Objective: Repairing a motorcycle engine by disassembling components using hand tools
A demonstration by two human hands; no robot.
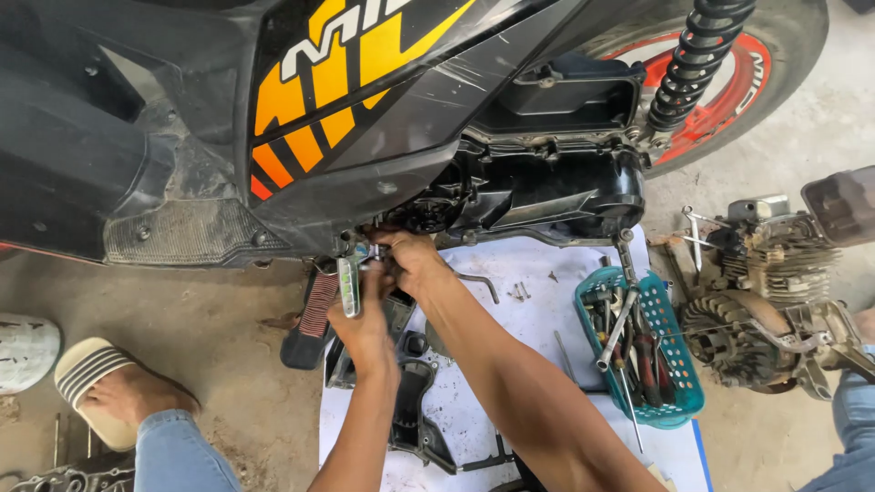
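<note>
My left hand reaches up under the black scooter and grips a tool with a clear green handle. My right hand is just beside it, its fingers curled around a small metal part at the bottom of the engine case. Both hands almost touch below the orange and yellow side panel. What the tool's tip meets is hidden by my fingers.
A white sheet on the concrete carries black plastic covers, loose bolts and a teal basket of tools. A detached engine lies at the right. The red-rimmed rear wheel is behind. My sandalled foot rests at the left.
</note>
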